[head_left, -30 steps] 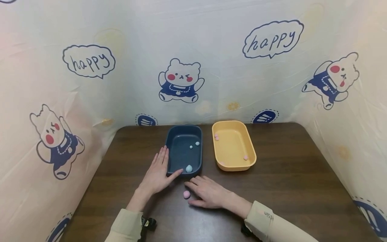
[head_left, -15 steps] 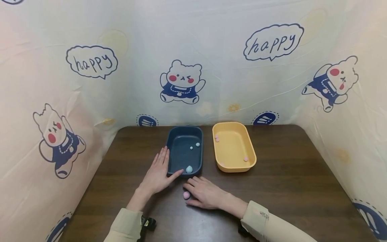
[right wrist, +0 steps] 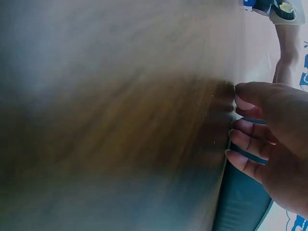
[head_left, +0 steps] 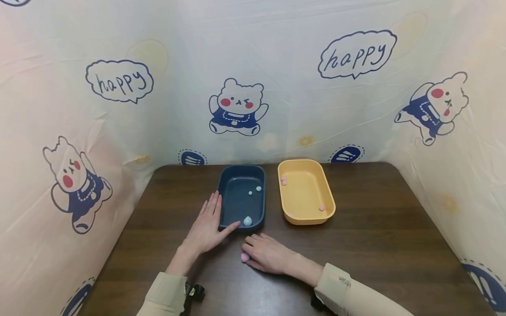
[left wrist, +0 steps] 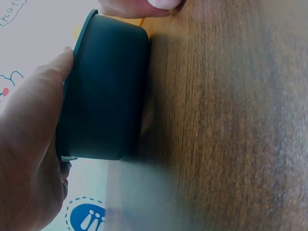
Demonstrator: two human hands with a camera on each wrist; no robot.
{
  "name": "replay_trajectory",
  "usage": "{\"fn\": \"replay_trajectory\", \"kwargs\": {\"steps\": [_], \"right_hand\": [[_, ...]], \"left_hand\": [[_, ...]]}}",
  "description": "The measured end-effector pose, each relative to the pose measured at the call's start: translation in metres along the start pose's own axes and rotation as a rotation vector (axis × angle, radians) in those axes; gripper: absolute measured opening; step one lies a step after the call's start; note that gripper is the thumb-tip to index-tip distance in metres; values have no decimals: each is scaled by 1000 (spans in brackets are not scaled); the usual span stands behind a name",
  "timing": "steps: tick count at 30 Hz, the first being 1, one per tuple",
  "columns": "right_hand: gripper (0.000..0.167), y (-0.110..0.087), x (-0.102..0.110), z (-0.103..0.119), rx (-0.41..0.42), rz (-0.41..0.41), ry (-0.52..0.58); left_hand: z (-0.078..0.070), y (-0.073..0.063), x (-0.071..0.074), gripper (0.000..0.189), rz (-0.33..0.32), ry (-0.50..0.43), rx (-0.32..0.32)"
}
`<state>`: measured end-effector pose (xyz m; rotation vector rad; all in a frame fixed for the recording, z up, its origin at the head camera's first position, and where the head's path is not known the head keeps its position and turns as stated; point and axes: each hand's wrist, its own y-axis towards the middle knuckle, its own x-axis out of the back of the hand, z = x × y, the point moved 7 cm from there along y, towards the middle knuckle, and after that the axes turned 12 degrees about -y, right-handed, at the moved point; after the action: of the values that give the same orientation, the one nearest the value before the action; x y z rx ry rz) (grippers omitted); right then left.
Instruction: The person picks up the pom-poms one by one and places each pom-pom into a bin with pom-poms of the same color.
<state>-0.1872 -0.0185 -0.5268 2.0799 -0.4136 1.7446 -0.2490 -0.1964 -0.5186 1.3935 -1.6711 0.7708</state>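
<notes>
In the head view my right hand (head_left: 270, 253) pinches a small pink ball (head_left: 244, 257) between thumb and forefinger, low at the tabletop. The right wrist view shows the same pink ball (right wrist: 243, 103) partly hidden by the curled fingers. My left hand (head_left: 204, 225) lies against a dark blue tray (head_left: 262, 206), straight fingers along its left side and thumb on the near rim. Inside that tray are a larger pale blue ball (head_left: 247, 220) and two smaller ones, a pale ball (head_left: 258, 188) and a tiny ball (head_left: 250, 193). Left of the tray wall, the left wrist view shows the thumb (left wrist: 62, 62).
A yellow tray (head_left: 304, 193) stands right of the blue one, with several small pink balls, among them a pink ball (head_left: 322, 207) near its front. Brown wood tabletop (head_left: 375, 245) surrounds both trays. A printed curtain (head_left: 296, 87) closes off the back and sides.
My right hand's thumb and fingers have closed round the pink ball, which has shifted slightly toward me. The left hand keeps its place on the blue tray.
</notes>
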Motion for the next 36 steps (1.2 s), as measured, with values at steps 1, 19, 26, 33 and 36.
{"fn": "replay_trajectory", "kwargs": {"steps": [1,19,26,33,36], "right_hand": [[18,-1,0,0,1,3,6],[18,-35,20,-27,-81,-26,101],[21,-45,30,-40,-126,-75,95],[21,-57,41,-56,-165,-163,75],[22,-62,46,-65,-186,-201,79]], "left_hand": [[0,0,0,123,1,-1,2],[-1,-1,0,121,7,-9,3],[-1,-1,1,122,4,-10,1],[-1,0,0,122,8,-5,3],[0,0,0,122,6,-4,-3]]}}
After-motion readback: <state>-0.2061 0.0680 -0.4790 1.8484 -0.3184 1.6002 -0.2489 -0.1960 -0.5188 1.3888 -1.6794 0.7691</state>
